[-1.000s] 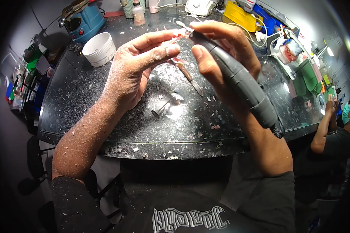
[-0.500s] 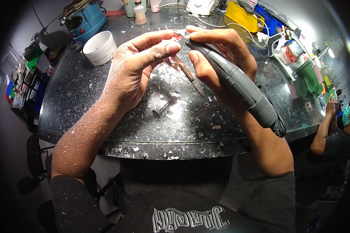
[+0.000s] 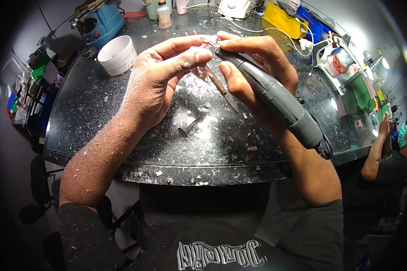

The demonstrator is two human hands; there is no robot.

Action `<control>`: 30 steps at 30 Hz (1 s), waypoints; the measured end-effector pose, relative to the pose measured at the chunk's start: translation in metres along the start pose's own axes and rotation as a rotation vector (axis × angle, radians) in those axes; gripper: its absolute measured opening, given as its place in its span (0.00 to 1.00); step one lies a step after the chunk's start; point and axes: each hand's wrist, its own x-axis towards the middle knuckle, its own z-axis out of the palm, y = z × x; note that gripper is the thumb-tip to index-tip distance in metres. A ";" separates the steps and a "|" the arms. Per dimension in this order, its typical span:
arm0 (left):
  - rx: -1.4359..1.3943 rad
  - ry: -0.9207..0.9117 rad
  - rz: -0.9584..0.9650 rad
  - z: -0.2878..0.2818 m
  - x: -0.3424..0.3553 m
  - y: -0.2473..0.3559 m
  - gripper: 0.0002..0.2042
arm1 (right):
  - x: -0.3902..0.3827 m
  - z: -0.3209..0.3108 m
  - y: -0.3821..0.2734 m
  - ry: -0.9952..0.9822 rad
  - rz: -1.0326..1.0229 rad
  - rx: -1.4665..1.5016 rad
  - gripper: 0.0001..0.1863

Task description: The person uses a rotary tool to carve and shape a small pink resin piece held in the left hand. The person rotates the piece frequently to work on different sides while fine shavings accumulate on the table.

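Observation:
My left hand (image 3: pixel 160 74), dusted with white powder, pinches a small pink piece that looks like a denture (image 3: pixel 199 73). The fingers hide most of it. In my right hand (image 3: pixel 262 58) is a black rotary handpiece (image 3: pixel 276 92), its cord trailing from the rear end toward my elbow. The front of the handpiece meets the fingertips of my left hand, by the pink piece; the exact contact is too small to tell. Beneath the hands, on the table, lies a knife with a brown handle (image 3: pixel 218 85). Nearer to me is a small dark tool with a round disc end (image 3: pixel 190 126).
White dust and pink scraps cover the black table (image 3: pixel 144 151). A white tub (image 3: pixel 116 55) and a blue machine (image 3: pixel 99 25) stand at the far left. A bottle (image 3: pixel 164 18), a white control box (image 3: pixel 234 8) and a yellow bin (image 3: pixel 282 20) are behind. Another person's arm (image 3: pixel 379 144) shows at right.
Both hands stay nearly in place; the pink piece and the handpiece tip have shifted very slightly. The whole view has moved a little.

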 end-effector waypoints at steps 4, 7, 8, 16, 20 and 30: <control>-0.008 0.003 0.001 0.003 0.000 0.000 0.17 | -0.002 0.001 0.001 0.030 0.069 0.014 0.16; -0.006 0.007 0.000 0.001 0.000 0.000 0.17 | -0.002 0.002 0.000 0.013 0.043 0.000 0.16; -0.009 0.005 -0.001 0.001 0.000 0.000 0.17 | -0.002 0.002 0.000 0.014 0.038 0.001 0.16; 0.000 0.010 0.001 0.002 0.000 0.000 0.18 | -0.001 0.001 -0.001 0.022 0.027 -0.016 0.16; 0.030 -0.001 0.012 0.000 0.000 0.000 0.19 | 0.000 0.002 0.002 0.018 -0.029 -0.038 0.16; 0.025 -0.008 0.045 0.006 0.001 -0.001 0.19 | 0.001 -0.001 0.001 0.072 -0.032 -0.019 0.16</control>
